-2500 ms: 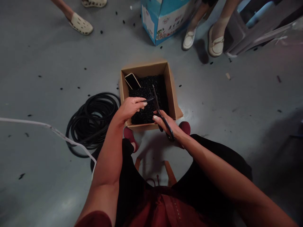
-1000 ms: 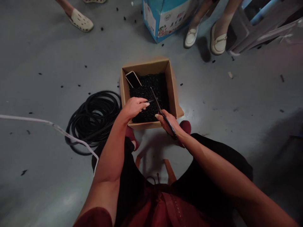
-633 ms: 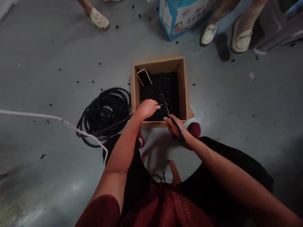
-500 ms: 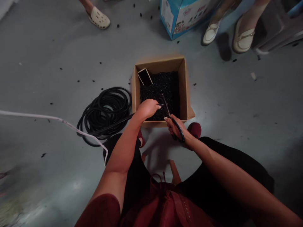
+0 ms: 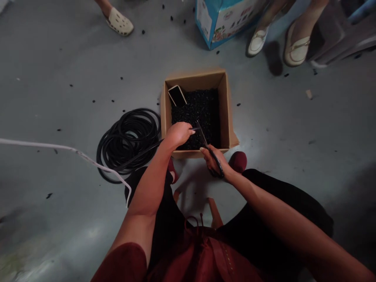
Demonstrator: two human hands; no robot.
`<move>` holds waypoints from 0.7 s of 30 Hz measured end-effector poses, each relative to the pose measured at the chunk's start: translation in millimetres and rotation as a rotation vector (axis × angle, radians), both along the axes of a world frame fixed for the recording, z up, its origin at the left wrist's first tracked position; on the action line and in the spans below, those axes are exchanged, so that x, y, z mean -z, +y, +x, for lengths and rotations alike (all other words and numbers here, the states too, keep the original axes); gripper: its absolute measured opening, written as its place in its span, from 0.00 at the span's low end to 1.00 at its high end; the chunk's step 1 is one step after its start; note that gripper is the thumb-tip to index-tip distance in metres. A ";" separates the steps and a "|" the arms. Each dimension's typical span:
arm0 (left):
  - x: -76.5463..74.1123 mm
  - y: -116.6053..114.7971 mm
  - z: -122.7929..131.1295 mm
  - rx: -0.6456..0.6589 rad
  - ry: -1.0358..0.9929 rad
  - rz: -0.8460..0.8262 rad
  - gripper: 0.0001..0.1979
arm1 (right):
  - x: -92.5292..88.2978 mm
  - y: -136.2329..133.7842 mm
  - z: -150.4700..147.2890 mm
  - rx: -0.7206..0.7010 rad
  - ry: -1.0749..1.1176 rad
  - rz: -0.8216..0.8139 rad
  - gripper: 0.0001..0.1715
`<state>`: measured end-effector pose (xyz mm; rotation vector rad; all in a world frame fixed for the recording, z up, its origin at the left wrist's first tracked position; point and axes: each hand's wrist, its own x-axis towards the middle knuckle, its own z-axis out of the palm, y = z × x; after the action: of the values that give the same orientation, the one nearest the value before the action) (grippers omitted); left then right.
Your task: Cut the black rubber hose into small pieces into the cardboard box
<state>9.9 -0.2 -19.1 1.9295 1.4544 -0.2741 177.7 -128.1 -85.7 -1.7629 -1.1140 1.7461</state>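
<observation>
My left hand (image 5: 178, 134) is closed around the end of a thin black tube (image 5: 147, 149) and holds it over a cardboard box (image 5: 226, 113). My right hand (image 5: 214, 161) grips black scissors (image 5: 209, 152) whose blades meet the tube's tip just past my left fingers. The box is filled with small black cut pieces (image 5: 202, 113). A phone (image 5: 177, 95) leans in its back left corner. The tube runs back to a black coil (image 5: 129, 141) on the floor to the left of the box.
A white cable (image 5: 64, 149) crosses the grey floor at left. A blue printed carton (image 5: 220, 19) stands behind the box. Other people's feet in pale shoes (image 5: 119, 21) (image 5: 295, 49) stand at the far edge. Small black bits lie scattered on the floor.
The view has shifted slightly, so the box sits a little further right in the picture. My hands stay over the box with tube and scissors; the blades have closed in on the tube's tip.
</observation>
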 end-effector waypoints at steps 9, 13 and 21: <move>-21.6 8.1 -6.4 -0.278 -0.358 -0.005 0.20 | -33.1 15.4 2.1 0.146 0.146 -0.001 0.28; -25.1 7.5 -4.8 -0.327 -0.422 -0.055 0.22 | -50.8 19.0 7.5 0.055 0.113 0.124 0.24; -20.2 7.8 -5.0 -0.336 -0.476 -0.087 0.24 | -62.1 17.5 9.5 -0.049 0.093 0.187 0.24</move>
<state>4.8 7.6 1.1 1.5121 1.3790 0.2570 187.2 -110.6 -23.6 -1.5394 -1.2465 1.6739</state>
